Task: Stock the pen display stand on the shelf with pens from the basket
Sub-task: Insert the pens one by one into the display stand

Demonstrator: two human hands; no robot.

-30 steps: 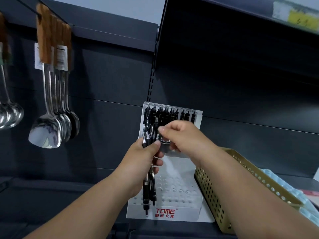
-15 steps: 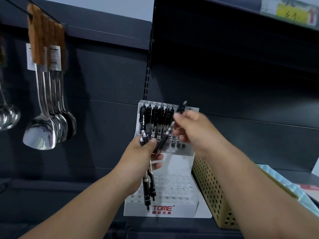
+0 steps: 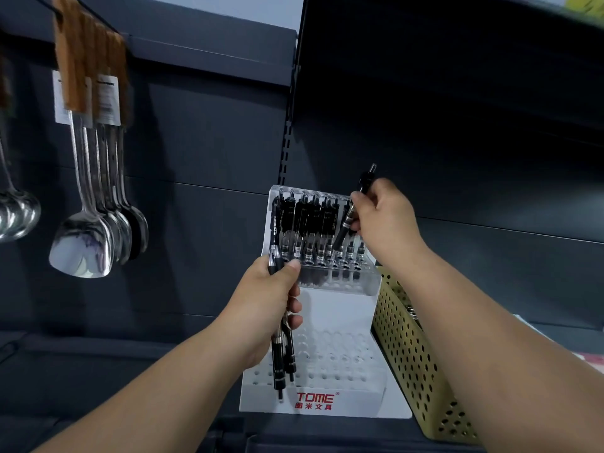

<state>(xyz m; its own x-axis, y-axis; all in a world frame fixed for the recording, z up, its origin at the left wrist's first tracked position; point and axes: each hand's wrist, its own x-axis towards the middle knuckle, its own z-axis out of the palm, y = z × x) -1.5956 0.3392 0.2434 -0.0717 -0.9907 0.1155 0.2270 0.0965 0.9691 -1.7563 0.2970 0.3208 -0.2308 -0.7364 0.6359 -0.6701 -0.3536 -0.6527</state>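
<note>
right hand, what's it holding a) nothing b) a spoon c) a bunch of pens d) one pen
d: the right hand pinches one black pen, tilted over the top row of the stand; the bunch of pens is in the left hand.
</note>
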